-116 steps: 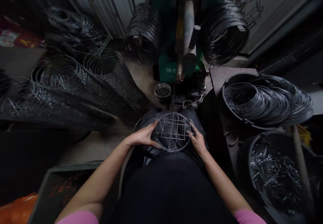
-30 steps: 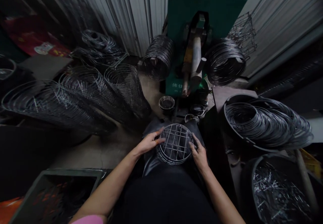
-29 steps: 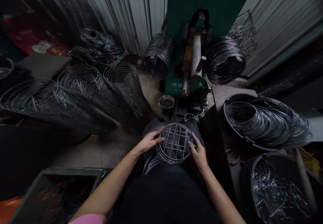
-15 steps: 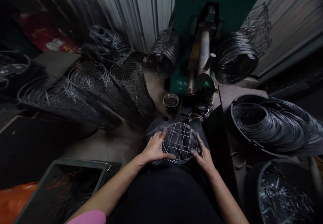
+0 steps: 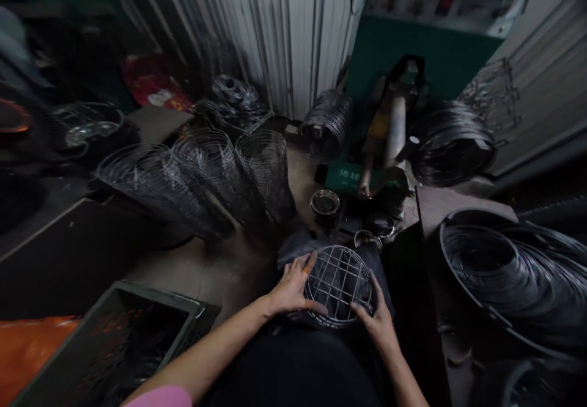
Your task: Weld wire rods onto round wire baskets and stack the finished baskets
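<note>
A round wire rack with a crossed grid (image 5: 338, 275) lies over the dark cloth on my lap. My left hand (image 5: 293, 288) grips its left rim, with orange bands around the thumb and a finger. On the opposite side, my right hand (image 5: 375, 316) holds the right rim between thumb and fingers. Just beyond the rack, a small metal ring (image 5: 367, 239) sits near the foot of the green machine (image 5: 426, 43). A stack of round metal rings (image 5: 325, 203) stands on the floor ahead.
Tall stacks of wire rings (image 5: 151, 178) stand at the left, beyond a dark green crate (image 5: 151, 294). Wire coils (image 5: 452, 144) flank the machine. A large round tub (image 5: 463, 291) of wire rings is at the right. An orange bag (image 5: 34, 355) lies at the lower left.
The view has swung left and upward, so the surroundings appear shifted right and lower. Both hands still hold the wire rack. A red light on the machine has come into view.
</note>
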`<control>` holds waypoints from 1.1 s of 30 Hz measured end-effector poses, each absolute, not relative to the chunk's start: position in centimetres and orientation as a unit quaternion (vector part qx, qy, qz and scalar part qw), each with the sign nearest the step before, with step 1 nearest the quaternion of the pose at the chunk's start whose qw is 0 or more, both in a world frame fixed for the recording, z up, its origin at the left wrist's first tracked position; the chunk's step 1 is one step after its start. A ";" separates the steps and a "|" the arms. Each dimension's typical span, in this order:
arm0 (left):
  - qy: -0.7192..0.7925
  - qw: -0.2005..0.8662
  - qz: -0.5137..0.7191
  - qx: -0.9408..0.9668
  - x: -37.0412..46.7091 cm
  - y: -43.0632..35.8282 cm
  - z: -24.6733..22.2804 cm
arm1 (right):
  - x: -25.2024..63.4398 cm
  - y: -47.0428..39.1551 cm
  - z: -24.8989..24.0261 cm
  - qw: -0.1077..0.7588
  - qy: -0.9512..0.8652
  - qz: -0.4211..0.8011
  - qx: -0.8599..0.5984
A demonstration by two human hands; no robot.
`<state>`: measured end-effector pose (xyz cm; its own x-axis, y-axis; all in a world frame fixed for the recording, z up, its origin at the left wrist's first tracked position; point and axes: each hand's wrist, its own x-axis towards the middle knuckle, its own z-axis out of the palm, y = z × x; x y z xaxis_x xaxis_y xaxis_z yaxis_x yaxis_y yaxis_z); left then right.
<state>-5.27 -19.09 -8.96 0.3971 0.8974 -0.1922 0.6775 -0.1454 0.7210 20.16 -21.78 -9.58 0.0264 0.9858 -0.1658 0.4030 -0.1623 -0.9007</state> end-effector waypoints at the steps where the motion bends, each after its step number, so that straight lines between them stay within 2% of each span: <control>1: 0.526 0.384 0.163 0.741 -5.9 -18.5 -9.1 | 20.0 -21.9 -9.7 0.348 -0.536 0.430 -0.637; 3: 0.548 0.350 0.224 0.725 -7.7 -16.3 -9.0 | 19.7 -22.1 -9.9 0.364 -0.507 0.433 -0.650; 6: 0.632 0.185 0.306 0.687 -11.8 -10.5 -7.6 | 19.9 -22.2 -10.6 0.380 -0.483 0.443 -0.653; 9: 0.693 0.011 0.244 0.678 -16.3 -3.5 -5.2 | 20.6 -22.1 -11.6 0.380 -0.492 0.443 -0.646; 11: 0.721 -0.050 0.153 0.674 -18.7 0.5 -3.8 | 20.9 -22.2 -12.5 0.384 -0.500 0.432 -0.645; 14: 0.740 -0.052 0.068 0.667 -20.8 4.6 -3.3 | 20.6 -22.7 -13.4 0.401 -0.503 0.407 -0.649; 18: 0.755 -0.027 0.034 0.655 -21.3 6.7 -4.6 | 19.1 -23.2 -13.1 0.432 -0.480 0.387 -0.658; 33: 0.774 0.003 0.010 0.634 -17.6 9.8 -6.8 | 18.2 -22.1 -12.5 0.397 -0.443 0.468 -0.653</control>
<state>-17.59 9.82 -6.82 -0.1969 0.9804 0.0080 0.9803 0.1967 0.0191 18.21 -22.07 -12.46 0.1689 0.9508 -0.2597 0.2065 -0.2918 -0.9339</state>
